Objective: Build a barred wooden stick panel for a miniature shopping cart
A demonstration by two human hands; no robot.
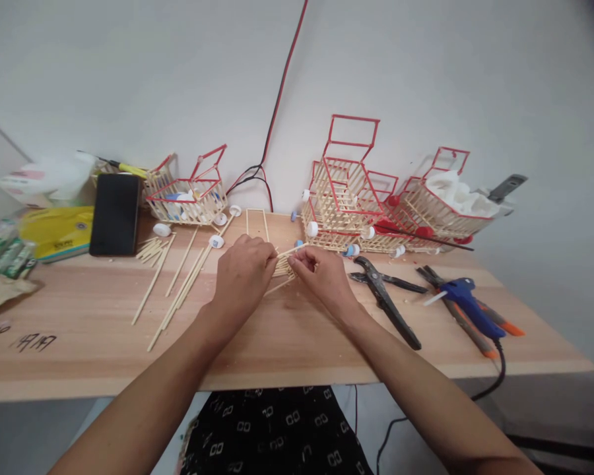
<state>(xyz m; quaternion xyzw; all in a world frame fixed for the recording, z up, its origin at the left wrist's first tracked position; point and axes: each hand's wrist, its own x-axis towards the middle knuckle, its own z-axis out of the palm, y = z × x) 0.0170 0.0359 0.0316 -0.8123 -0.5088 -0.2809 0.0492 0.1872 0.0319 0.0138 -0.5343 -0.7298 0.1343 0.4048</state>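
My left hand point(243, 272) and my right hand point(325, 276) meet near the middle of the wooden table. Between them is a small grid of thin wooden sticks point(283, 265), pinched by the fingers of both hands. The hands cover part of the grid, so its full shape is hidden. Just behind my left hand, a rectangular stick frame point(266, 226) lies on the tabletop. Loose long sticks point(181, 295) are spread to the left, beside a bunch of short sticks point(152, 249).
Miniature stick carts with red rims stand at the back left point(185, 201) and back right point(344, 191). Black-handled cutters point(387, 300), a blue glue gun point(468, 300) and orange-handled pliers point(475, 333) lie right. A phone point(115, 214) leans at left. The table's front edge point(287, 382) is close.
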